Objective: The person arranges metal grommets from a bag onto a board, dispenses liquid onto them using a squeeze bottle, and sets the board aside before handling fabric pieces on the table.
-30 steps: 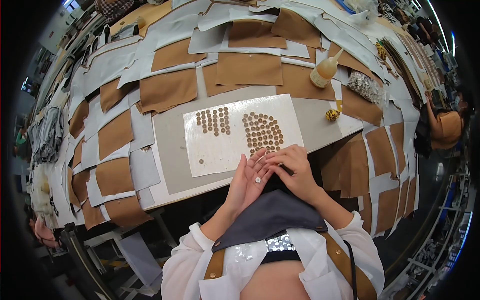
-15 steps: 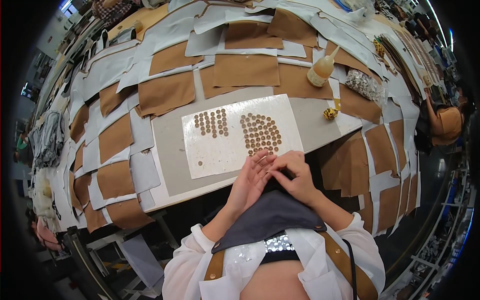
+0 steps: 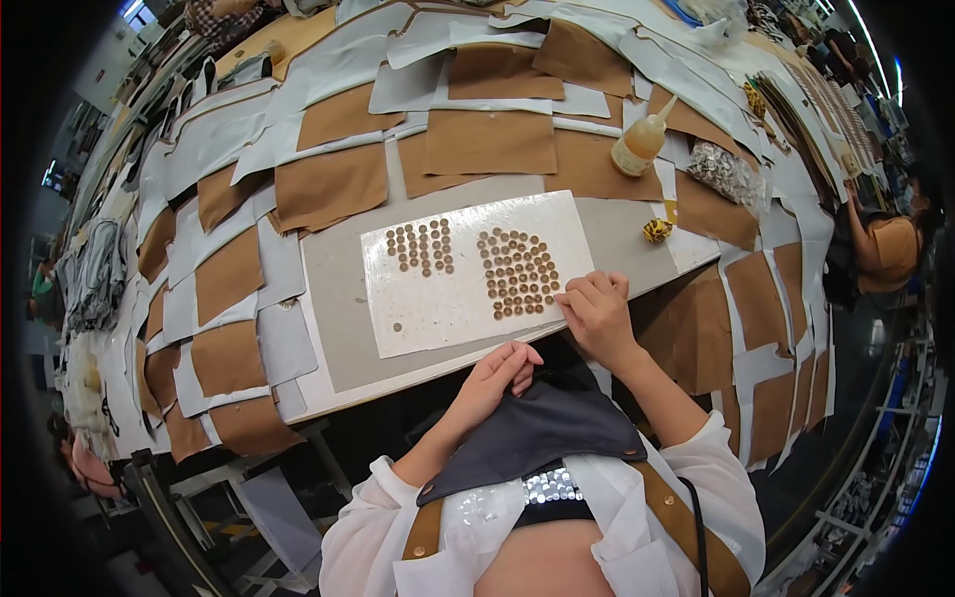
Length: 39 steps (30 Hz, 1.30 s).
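Observation:
A white board (image 3: 438,333) lies on the grey table surface and carries small round brown buttons. They are set out in two groups: a smaller left group (image 3: 421,247) and a larger right group (image 3: 517,274). One lone button (image 3: 398,326) sits near the lower left corner. My right hand (image 3: 597,316) is at the board's right edge beside the larger group, its fingertips pinched together; what they hold is hidden. Below the table's front edge, my left hand (image 3: 495,380) is curled in over the dark apron (image 3: 547,428), and its palm cannot be seen.
Brown and white panels (image 3: 487,141) overlap behind and on both sides. A glue bottle (image 3: 640,144) stands behind the board, near a bag of small parts (image 3: 721,171) and a yellow-black bundle (image 3: 657,230). Another person (image 3: 890,249) is at the far right.
My hands were together in front of the board, the left palm open. My right hand has moved right to the board's edge; my left has drawn back toward my body and curled.

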Available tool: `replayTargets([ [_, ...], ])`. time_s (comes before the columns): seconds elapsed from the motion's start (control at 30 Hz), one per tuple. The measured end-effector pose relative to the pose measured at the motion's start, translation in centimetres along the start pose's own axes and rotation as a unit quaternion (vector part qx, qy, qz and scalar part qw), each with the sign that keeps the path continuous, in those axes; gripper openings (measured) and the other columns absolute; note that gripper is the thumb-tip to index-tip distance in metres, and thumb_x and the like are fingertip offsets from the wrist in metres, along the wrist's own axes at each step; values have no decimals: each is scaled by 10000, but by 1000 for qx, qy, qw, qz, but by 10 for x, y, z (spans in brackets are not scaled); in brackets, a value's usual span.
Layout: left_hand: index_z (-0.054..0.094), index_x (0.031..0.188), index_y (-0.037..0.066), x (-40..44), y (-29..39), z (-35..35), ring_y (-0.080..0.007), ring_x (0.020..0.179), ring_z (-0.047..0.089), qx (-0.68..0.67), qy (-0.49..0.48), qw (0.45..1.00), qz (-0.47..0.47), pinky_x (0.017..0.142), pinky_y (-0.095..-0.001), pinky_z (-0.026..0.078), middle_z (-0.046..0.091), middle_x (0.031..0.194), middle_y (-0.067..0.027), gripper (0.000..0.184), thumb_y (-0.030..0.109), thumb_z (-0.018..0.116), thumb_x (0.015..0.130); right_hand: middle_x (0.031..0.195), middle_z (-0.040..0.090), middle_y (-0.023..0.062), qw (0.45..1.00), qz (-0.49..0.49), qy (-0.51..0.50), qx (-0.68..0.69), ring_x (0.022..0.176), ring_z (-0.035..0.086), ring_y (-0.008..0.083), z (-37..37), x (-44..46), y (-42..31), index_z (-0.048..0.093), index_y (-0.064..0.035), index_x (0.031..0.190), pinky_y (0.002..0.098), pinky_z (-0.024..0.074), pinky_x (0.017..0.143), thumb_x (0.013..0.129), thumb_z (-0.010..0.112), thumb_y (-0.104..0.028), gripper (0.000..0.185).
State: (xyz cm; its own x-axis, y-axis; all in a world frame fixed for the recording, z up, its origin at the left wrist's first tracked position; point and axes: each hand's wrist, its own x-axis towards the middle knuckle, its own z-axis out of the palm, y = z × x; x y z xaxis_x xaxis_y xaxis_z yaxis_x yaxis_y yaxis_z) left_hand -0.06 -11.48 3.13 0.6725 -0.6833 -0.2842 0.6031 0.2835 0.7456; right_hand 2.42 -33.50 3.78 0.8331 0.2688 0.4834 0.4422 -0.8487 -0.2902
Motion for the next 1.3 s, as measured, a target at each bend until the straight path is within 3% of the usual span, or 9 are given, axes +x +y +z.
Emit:
replayTargets([
  [0.53,569,1039,9,0,-14,6,-38,620,320,42,-9,999,33,578,-189,304,373,704,61,281,239,411,1068,978,581,40,973,-107,-146,-141,1022,530,209,-29,-2,-7,654,-33,1061,381,352,939,783,611,-90,287],
  [0.67,557,1061,11,-5,-15,6,-37,613,300,43,-6,998,35,566,-191,281,353,702,65,262,221,401,1069,957,622,50,980,41,-156,114,939,556,168,-39,10,18,672,-19,1042,341,398,872,873,605,-118,207],
  [0.73,549,1080,12,-10,-18,0,-37,614,290,23,9,999,46,561,-191,273,346,706,64,248,205,393,1069,945,647,45,906,232,-128,331,877,567,140,-36,16,40,683,-12,1032,300,418,824,932,587,-144,191],
  [0.8,542,1106,13,-18,-17,-3,-38,616,284,22,42,996,73,559,-193,268,339,712,60,234,182,384,1068,947,657,25,792,350,48,499,833,576,109,-26,22,74,684,13,1050,230,433,780,1000,544,-214,272],
  [0.97,532,1182,14,-50,10,-13,-41,656,326,145,253,944,157,595,-191,287,396,763,34,230,104,363,1053,1246,542,204,275,419,153,852,1107,575,303,-28,66,162,376,74,1372,360,502,941,1031,457,-353,553],
  [1.07,555,1151,14,-70,28,-45,-64,714,371,270,411,830,265,649,-195,331,424,816,14,242,30,347,1027,1361,433,276,105,396,193,892,1184,525,402,-30,101,158,279,93,1412,441,493,996,1032,430,-379,624],
  [1.17,577,1092,-12,-95,44,-71,-101,777,421,399,514,709,271,725,-217,386,441,854,-16,290,-81,338,941,1432,337,313,25,379,192,905,1262,459,440,-13,118,169,306,81,1396,494,469,1031,1042,395,-376,586],
  [1.27,601,1033,-21,-106,48,-79,-171,803,460,457,525,672,254,781,-261,412,468,854,-62,322,-128,364,844,1431,355,287,-109,368,228,895,1299,426,430,10,121,216,332,74,1394,504,462,1039,1044,401,-357,560],
  [1.3,607,1023,-20,-109,47,-80,-187,809,466,479,522,661,247,789,-271,413,475,855,-71,324,-131,369,833,1415,379,271,-20,370,255,893,1295,432,420,10,121,209,353,74,1379,502,463,1037,1037,428,-329,534],
])
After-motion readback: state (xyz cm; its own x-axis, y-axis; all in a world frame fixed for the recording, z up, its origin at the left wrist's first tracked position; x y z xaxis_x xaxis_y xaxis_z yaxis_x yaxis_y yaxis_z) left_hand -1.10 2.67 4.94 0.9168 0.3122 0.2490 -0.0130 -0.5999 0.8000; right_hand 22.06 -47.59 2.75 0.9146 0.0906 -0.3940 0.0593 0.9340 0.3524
